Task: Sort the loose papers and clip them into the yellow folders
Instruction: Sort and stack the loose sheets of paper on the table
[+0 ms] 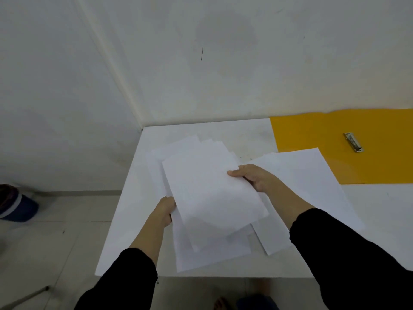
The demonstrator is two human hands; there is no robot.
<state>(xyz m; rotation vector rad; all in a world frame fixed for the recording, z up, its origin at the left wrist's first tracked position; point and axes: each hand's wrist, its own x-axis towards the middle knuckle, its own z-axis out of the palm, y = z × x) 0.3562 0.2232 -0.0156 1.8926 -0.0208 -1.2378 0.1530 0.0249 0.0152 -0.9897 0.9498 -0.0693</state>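
Papers (210, 198) sit fanned mid-frame on the white counter (134, 198), left hand (165, 209) pinching their left edge, right hand (252, 177) gripping the right edge. Yellow folder (335, 139) lies open upper right, its clip (353, 142) bare. Bare counter shows along the left edge.

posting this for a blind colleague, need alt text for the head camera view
A person's left hand and right hand hold a loose stack of white papers over a white table set in a room corner. More sheets lie to the right, overlapping an open yellow folder with a metal clip.
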